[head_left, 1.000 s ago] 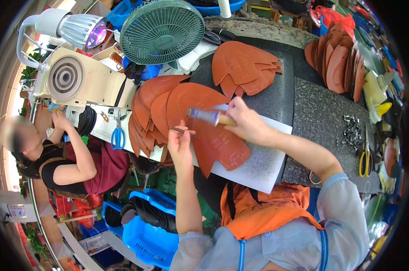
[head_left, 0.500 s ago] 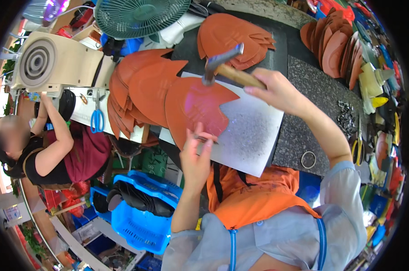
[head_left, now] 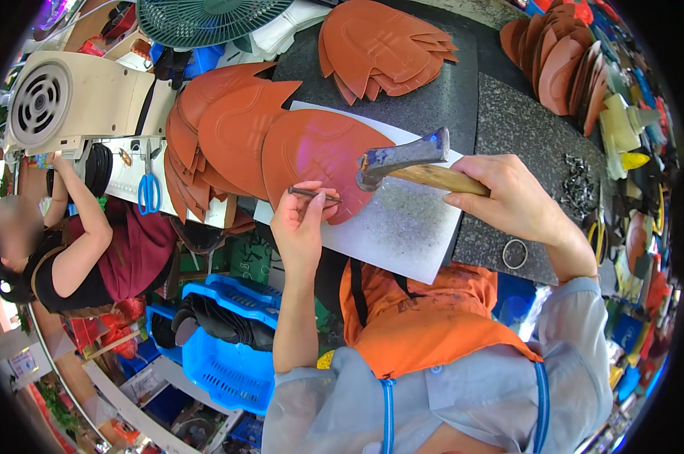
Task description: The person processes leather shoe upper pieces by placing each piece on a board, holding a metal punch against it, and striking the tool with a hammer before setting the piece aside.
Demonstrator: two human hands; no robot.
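A hammer has its metal head (head_left: 408, 154) over the right edge of a reddish-brown leather piece (head_left: 304, 147). My right hand (head_left: 512, 195) is closed round its wooden handle (head_left: 440, 177). At the piece's lower edge, my left hand (head_left: 300, 223) pinches a thin dark metal punch (head_left: 311, 194) between thumb and fingers. The punch lies nearly level, its narrow end pointing right. Under the leather is a white board (head_left: 410, 234), speckled with dark marks. More leather pieces (head_left: 240, 140) overlap in a stack to the left. The hammer head hides part of the front piece's edge.
More leather stacks lie at the back (head_left: 380, 49) and far right (head_left: 557, 64). A metal ring (head_left: 515, 254) and small dark metal bits (head_left: 580, 185) rest on the stone slab (head_left: 508, 136). Blue scissors (head_left: 149, 193), a cream machine (head_left: 92, 98), a blue basket (head_left: 232, 371) and another person (head_left: 85, 257) are leftward.
The hammer has come down and toward me, its head turning over the leather's right edge. My left hand has shifted left and up, the punch now in clearer sight. The whole view has shifted slightly.
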